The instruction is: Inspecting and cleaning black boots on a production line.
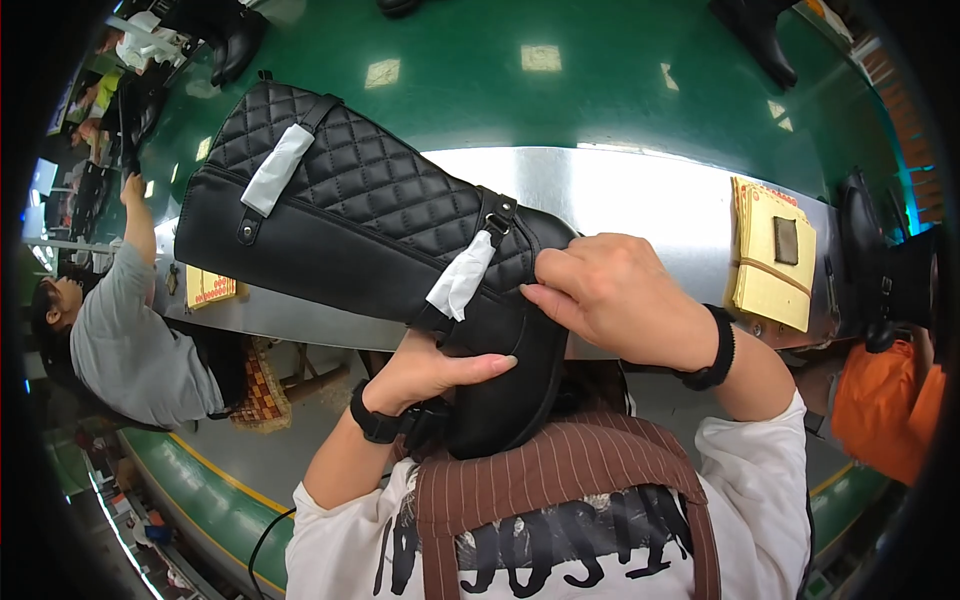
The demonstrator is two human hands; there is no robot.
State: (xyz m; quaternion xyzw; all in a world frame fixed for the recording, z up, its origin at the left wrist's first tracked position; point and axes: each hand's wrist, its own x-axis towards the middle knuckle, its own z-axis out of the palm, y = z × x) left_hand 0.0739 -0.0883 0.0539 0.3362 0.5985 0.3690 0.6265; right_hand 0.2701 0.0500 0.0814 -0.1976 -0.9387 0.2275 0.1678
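A tall black boot [340, 210] lies slanted in front of me, its quilted shaft pointing to the upper left and its foot toward my apron. White wrapping [278, 170] covers part of the upper strap, and a second white wrap [462, 276] sits on the buckled ankle strap. My left hand [425, 370] holds the foot from beneath, with the thumb laid across the top; its other fingers are mostly hidden. At the ankle, past the quilting, my right hand [612, 295] is closed, thumb and forefinger pinched against the leather. What lies between those fingertips is too small to make out.
Behind the boot runs a shiny steel strip [640, 185] beside a green surface [460, 100]. A banded stack of yellow cards [765, 260] bears a small dark square piece [787, 241]. Black boots [235, 45] stand around the edges. A grey-shirted person [145, 340] sits at left.
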